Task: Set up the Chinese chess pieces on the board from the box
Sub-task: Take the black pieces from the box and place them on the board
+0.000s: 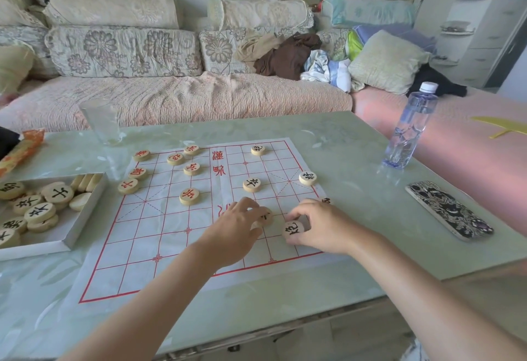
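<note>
Far left, near side: open white box (85,218) on the table (356,155), holding loose wooden discs, mostly black-lettered, some stacked on edge at its far side. An empty glass (101,121) stands far of the box. Paper board (159,235) with red grid lies mid-table. Seven red-lettered pieces (189,196) sit on the board's left half, clustered at the far-left corner and centre. Three black-lettered pieces (252,185) sit free on the right half: one far, one mid, one at the right edge.

Left hand (238,232) is palm down on the board near the river text, fingertips (261,212) closed on a black-lettered disc (265,217) lying flat. Right hand (322,226), just beside it, pinches another black-lettered disc (293,229) between thumb and fingers, tilted up on edge, face toward the camera. A further disc is partly hidden behind the right hand.

Right of the board: water bottle (410,126) upright at the far edge, patterned phone (449,210) lying flat nearer.
</note>
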